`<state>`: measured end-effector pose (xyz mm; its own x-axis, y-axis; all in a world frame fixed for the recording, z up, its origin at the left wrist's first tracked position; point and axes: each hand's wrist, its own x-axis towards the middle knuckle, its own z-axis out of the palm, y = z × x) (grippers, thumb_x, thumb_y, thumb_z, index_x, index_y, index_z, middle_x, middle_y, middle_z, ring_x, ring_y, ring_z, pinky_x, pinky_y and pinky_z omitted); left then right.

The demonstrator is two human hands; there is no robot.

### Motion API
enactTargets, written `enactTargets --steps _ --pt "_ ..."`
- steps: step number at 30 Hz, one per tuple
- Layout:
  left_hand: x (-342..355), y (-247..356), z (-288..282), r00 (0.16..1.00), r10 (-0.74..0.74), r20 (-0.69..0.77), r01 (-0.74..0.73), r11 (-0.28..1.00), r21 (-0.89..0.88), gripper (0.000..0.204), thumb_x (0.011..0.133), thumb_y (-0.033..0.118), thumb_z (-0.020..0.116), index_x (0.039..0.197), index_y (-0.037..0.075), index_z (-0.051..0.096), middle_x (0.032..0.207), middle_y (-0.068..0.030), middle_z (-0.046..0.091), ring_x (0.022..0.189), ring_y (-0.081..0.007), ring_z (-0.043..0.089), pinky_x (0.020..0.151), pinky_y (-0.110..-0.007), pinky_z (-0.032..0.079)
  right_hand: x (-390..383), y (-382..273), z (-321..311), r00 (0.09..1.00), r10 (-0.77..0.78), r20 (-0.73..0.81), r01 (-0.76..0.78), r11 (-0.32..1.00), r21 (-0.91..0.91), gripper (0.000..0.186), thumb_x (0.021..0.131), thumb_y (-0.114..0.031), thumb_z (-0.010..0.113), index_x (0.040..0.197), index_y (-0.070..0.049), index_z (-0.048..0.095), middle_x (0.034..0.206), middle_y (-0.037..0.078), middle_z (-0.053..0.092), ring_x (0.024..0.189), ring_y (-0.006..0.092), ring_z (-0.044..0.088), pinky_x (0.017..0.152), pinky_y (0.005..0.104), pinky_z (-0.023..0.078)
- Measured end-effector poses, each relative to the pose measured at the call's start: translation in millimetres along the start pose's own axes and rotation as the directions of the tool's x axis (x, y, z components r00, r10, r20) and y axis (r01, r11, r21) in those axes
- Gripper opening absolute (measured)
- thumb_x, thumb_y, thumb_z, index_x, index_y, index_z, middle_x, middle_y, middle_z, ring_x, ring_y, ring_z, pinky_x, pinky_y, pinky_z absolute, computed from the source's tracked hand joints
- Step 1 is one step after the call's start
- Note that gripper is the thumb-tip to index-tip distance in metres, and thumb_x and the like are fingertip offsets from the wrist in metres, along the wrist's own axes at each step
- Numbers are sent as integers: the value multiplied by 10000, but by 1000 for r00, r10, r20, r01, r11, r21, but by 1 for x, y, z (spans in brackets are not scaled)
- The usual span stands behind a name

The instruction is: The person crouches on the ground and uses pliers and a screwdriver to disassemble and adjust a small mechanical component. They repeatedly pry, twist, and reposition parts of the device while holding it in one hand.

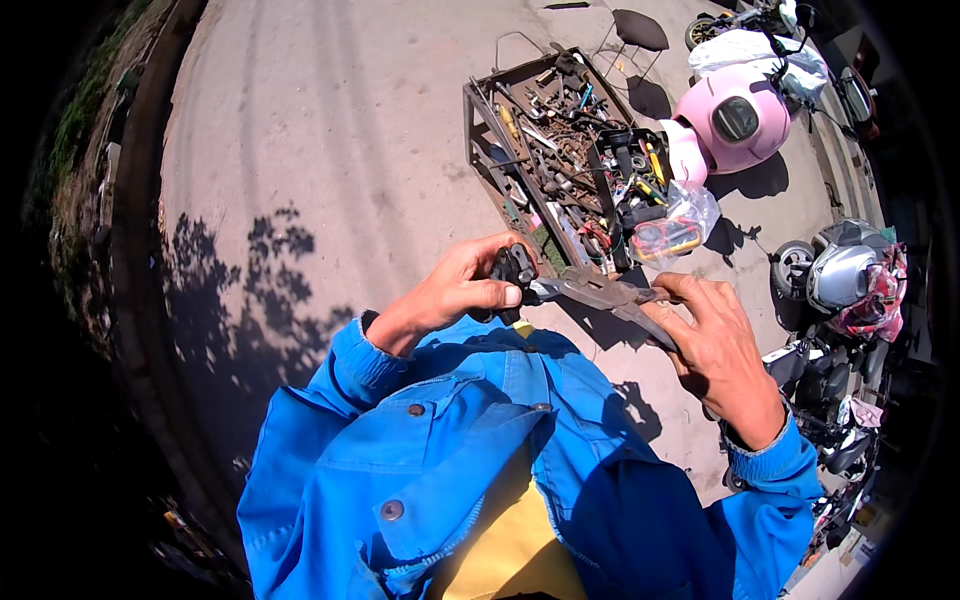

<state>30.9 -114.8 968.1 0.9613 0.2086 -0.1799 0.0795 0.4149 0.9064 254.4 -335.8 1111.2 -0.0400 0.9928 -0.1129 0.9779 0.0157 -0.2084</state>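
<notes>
1. At left, a leaf shadow [245,290] lies on the grey ground [330,150]; the dark rim of the view cuts off the edge.
2. The left hand [450,295] has its grip closed around a small black part [515,268]; the fingers partly cover it, so its full shape is hard to make out.
3. The pliers [600,290] are in front of the blue jacket [370,450], head toward the black part. I cannot tell if their jaws bite it.
4. Beyond the pliers stands a metal tray [522,69], crowded with rusty pieces and tools. A black bin [603,175] and a clear plastic bag [700,212] stand at its right side; the bag partly covers a red-and-yellow item.
5. The right hand [715,335] has its grip clenched on the pliers' handles.
6. Farther right are a pink rounded body [765,95] and a silver scooter [845,275], near other vehicles, partly in dark. Any writing is too small to read.
</notes>
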Motion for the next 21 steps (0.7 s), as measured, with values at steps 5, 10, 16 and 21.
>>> enactTargets --steps 5,10,16,21 --pt "8 -4 -2 997 -37 60 47 984 -173 534 782 372 757 1126 -8 607 991 -63 595 861 -140 593 765 -284 493 8 4 -5 974 -150 -170 75 920 -384 379 770 -107 687 1150 -103 693 1311 104 623 1091 286 622 954 511 463" --pt "11 5 0 998 -42 54 46 996 -75 538 816 376 687 1168 -22 599 970 -67 644 883 -139 606 769 -270 487 21 1 -12 962 -201 -186 98 887 -452 288 796 -139 689 1079 -85 708 1272 110 655 1131 291 623 982 519 465" --pt "16 11 0 998 -41 51 37 997 67 488 847 323 644 1186 -25 594 976 -66 664 895 -126 613 770 -262 474 27 3 -16 958 -234 -169 127 868 -481 241 804 -147 685 1034 -77 711 1263 117 656 1134 299 621 976 527 469" --pt "16 34 4 989 -106 102 93 988 119 408 904 239 612 1203 -38 597 940 -2 552 860 -91 503 728 -269 432 33 3 -28 956 -260 -134 151 832 -533 232 810 -156 683 1020 -65 718 1257 124 646 1119 290 615 946 520 484"
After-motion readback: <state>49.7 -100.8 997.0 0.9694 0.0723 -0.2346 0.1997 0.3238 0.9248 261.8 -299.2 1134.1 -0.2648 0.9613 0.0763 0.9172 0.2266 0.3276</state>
